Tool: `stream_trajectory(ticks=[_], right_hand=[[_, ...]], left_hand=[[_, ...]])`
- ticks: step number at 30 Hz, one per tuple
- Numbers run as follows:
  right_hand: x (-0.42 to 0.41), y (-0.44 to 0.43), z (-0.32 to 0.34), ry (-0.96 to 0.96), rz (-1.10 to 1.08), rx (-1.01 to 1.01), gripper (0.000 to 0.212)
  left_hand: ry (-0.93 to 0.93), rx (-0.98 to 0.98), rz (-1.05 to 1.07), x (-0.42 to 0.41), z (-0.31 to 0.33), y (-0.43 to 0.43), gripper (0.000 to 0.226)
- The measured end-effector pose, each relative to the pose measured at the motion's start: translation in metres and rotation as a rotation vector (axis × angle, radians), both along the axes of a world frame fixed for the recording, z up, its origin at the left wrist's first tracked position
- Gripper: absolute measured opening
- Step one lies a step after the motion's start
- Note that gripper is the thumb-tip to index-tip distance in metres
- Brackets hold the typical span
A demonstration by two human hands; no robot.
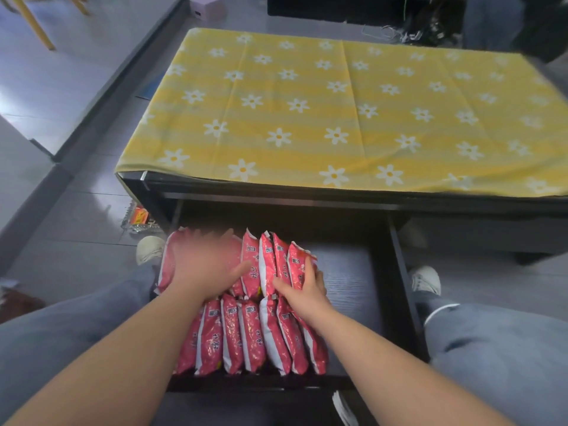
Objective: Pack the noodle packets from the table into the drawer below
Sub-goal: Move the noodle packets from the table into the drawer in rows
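Both hands in drawer (353, 272): left hand (203, 269), blurred, flat on back-row noodle packets (264, 265), grip probably open; right hand (304, 287) grip spread on row's right end packet, long axes running away; desk (338, 112) bare

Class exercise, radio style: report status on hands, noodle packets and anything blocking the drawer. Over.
Left hand blurred, flat on far-row packets. Right hand pressed against that row's right end. Near row upright in drawer; tablecloth bare. Nothing blocking.

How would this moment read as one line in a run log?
stage: arranging | left hand: pressing back-row noodle packets | right hand: steadying row end | drawer: open | table: no packets
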State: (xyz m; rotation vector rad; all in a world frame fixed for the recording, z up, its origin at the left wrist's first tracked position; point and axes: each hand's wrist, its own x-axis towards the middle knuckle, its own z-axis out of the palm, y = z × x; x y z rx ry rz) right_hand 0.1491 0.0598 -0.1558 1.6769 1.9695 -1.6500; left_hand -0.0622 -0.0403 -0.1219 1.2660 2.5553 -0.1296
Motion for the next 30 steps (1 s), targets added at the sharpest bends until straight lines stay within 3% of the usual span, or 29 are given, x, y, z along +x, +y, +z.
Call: stream_trajectory(ticks=[11,15,19,25,30], right_hand=[[-0.004,0.018,0.017,0.135,0.062,-0.082,0.123],[0.009,0.016,0.019,0.191,-0.015,-0.115,0.111],[0.013,-0.002,0.014,0.073,-0.026,-0.049,0.101],[0.015,-0.019,0.007,0.031,0.004,-0.077,0.105],[0.016,-0.017,0.005,0.028,-0.037,-0.074,0.111]], left_hand=[[-0.155,-0.160,0.037,0.003,0.020,-0.007,0.107],[-0.066,-0.016,0.084,0.011,0.024,0.009,0.093],[-0.017,0.087,-0.108,0.027,0.026,0.040,0.086],[-0.192,-0.221,-0.168,0.038,0.012,0.065,0.091],[-0.176,-0.249,-0.201,0.051,0.000,0.058,0.095]])
